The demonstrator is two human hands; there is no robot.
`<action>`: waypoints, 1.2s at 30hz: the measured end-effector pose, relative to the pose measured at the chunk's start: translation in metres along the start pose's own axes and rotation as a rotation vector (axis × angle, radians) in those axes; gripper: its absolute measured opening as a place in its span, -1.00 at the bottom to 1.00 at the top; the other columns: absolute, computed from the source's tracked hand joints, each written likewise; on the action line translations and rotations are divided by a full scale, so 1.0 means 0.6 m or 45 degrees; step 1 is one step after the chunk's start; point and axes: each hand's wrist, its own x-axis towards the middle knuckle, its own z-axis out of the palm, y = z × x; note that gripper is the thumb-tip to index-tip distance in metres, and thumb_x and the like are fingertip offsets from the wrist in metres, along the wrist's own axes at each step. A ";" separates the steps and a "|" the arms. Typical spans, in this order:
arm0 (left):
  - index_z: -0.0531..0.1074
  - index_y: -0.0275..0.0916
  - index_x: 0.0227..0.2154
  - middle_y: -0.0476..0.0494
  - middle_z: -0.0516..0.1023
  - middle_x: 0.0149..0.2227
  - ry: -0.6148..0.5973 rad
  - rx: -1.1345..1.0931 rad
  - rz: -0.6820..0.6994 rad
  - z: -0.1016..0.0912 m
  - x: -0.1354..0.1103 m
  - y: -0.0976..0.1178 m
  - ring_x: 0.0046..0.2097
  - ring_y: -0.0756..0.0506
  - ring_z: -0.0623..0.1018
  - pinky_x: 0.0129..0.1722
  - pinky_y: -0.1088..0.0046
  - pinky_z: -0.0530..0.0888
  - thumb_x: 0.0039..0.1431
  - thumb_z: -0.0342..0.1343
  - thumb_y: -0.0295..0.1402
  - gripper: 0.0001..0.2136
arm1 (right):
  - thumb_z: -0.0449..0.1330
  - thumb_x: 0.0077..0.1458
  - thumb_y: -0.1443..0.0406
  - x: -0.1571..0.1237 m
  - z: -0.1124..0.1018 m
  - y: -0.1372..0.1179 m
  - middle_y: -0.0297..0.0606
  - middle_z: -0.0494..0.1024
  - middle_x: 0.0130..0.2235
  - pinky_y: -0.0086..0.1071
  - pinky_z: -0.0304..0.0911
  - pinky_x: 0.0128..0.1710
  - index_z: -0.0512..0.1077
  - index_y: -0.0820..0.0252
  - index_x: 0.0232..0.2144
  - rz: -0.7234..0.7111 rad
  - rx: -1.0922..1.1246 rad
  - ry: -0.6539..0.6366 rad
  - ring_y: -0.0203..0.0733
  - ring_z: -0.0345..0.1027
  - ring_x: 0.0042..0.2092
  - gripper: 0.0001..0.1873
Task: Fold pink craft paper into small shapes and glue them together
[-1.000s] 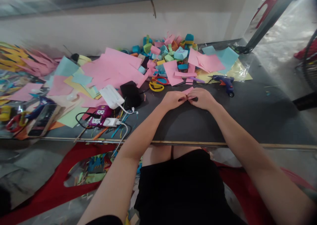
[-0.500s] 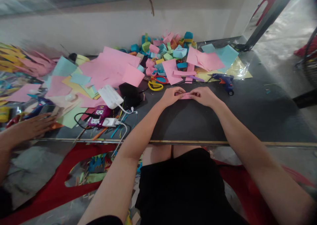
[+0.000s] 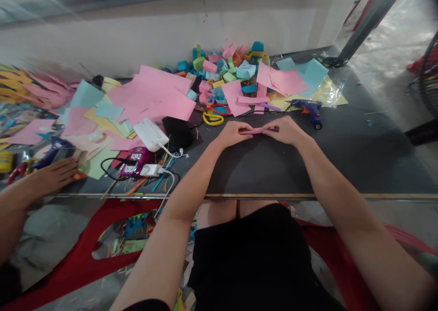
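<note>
A narrow folded strip of pink paper (image 3: 259,130) lies stretched between my two hands just above the dark table top (image 3: 342,155). My left hand (image 3: 233,134) pinches its left end with curled fingers. My right hand (image 3: 286,130) pinches its right end the same way. Both hands rest on the table near its middle, a short way in front of yellow-and-red scissors (image 3: 214,116) and a blue glue gun (image 3: 310,109).
Loose pink, blue and yellow paper sheets (image 3: 153,98) cover the left and back of the table. A heap of small folded paper boxes (image 3: 227,66) lies against the wall. A white charger (image 3: 150,135), black pouch and cables sit at left. Another person's hand (image 3: 51,176) rests at the table's left edge.
My hands have drawn apart, so the pink strip now shows between them. Another person's hand has come in at the left edge of the table.
</note>
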 end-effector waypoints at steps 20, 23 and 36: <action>0.60 -0.42 -0.21 -0.20 0.66 -0.43 0.029 -0.865 -0.403 -0.005 -0.003 0.030 -0.46 -0.03 0.65 -0.48 0.55 0.53 0.13 0.40 -0.26 -0.70 | 0.49 0.02 0.09 0.005 -0.004 -0.028 -0.14 0.70 -0.39 -0.52 0.10 -0.73 0.65 0.24 -0.16 0.493 1.199 -0.015 -0.34 0.41 -0.58 -0.59; 0.59 -0.35 -0.20 -0.11 0.64 -0.46 0.007 -0.938 -0.392 -0.016 -0.003 0.030 -0.49 0.02 0.61 -0.51 0.59 0.47 0.15 0.34 -0.33 -0.79 | 0.47 0.01 0.13 0.001 -0.010 -0.020 -0.17 0.69 -0.38 -0.49 0.22 -0.64 0.67 0.20 -0.11 0.370 1.185 -0.076 -0.28 0.48 -0.50 -0.59; 0.55 -0.21 -0.59 -0.03 0.38 -0.63 -0.273 -0.920 -0.269 -0.009 -0.005 0.040 -0.53 0.01 0.42 -0.45 0.41 0.37 -0.11 0.26 -0.36 -0.94 | 0.49 -0.03 -0.03 0.004 0.000 -0.038 -0.13 0.71 -0.39 -0.36 0.45 -0.54 0.65 0.18 -0.38 0.640 1.174 -0.357 -0.12 0.59 -0.44 -0.60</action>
